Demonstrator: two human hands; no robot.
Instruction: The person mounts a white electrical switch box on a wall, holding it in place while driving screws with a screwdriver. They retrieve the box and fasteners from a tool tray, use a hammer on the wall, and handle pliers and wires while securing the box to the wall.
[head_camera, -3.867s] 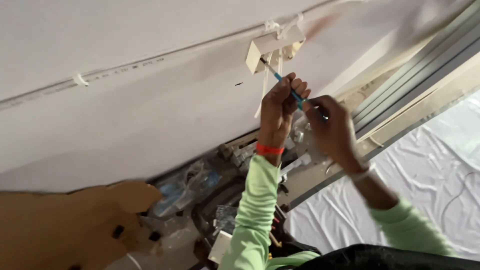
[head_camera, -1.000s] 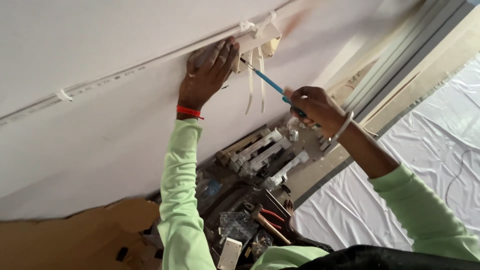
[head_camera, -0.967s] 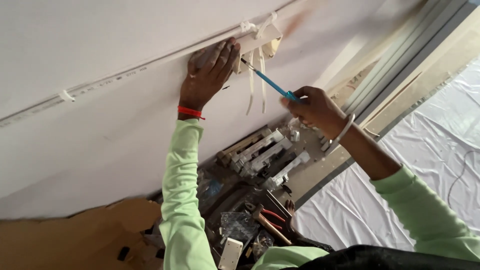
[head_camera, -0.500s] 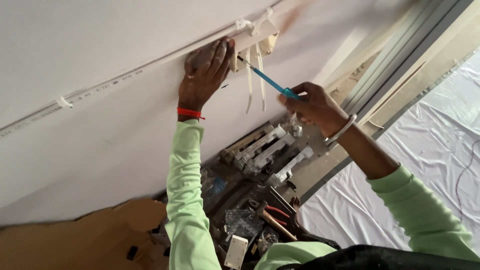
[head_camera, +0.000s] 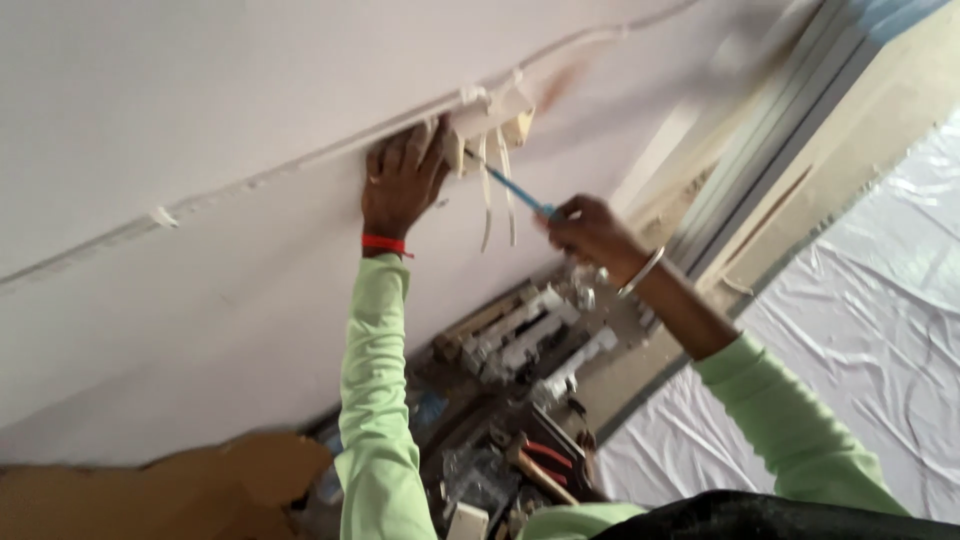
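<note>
On white wall, left hand (head_camera: 402, 185) pressed flat, fingers apart, beside small cream plastic box (head_camera: 497, 112). Right hand (head_camera: 590, 232) closed tight around thin blue-handled screwdriver (head_camera: 518, 188), tip near box.

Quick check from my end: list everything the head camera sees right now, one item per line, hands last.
wall: one, white, fills upper left
cable: one, white, clipped along the wall
junction box: one, cream, on the wall at the cable's end
strips: several, pale, hanging below the box
window frame: one, grey and beige, right
plastic sheet: one, white, lower right
tools and fittings: heap, mixed colours, floor below
left hand: flat on the wall beside the box
right hand: gripping a blue screwdriver aimed at the box
</note>
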